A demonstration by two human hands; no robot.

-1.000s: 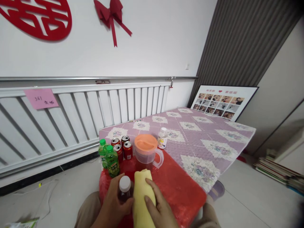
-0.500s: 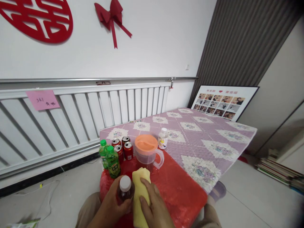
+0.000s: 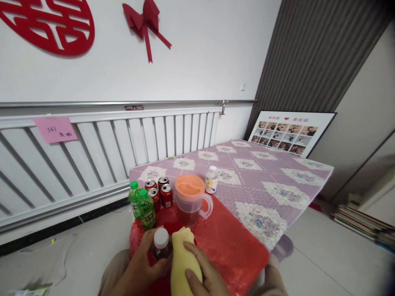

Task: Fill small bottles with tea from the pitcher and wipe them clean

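A dark bottle with a white cap (image 3: pixel 161 238) stands upright in my left hand (image 3: pixel 143 263), whose fingers wrap round it. Just right of it, my right hand (image 3: pixel 205 271) grips a folded yellow cloth (image 3: pixel 184 263), which lies against the bottle's side. Beyond my hands is a clear pitcher with an orange lid (image 3: pixel 189 193), dark liquid low inside. Two green-capped bottles (image 3: pixel 147 211) and several red cans (image 3: pixel 166 195) are grouped to its left. A white-capped bottle with a printed label (image 3: pixel 211 180) is behind the pitcher's handle.
Red plastic sheeting (image 3: pixel 234 250) covers the near surface. Behind it extends a table with a purple floral cloth (image 3: pixel 247 164). A white radiator (image 3: pixel 105 152) runs along the wall, and a photo board (image 3: pixel 286 131) leans at the back right. Books (image 3: pixel 364 226) are stacked at far right.
The yellow cloth and my right hand have shifted slightly down and right, and the cloth looks puffier. The capped bottle in my left hand has moved very slightly.
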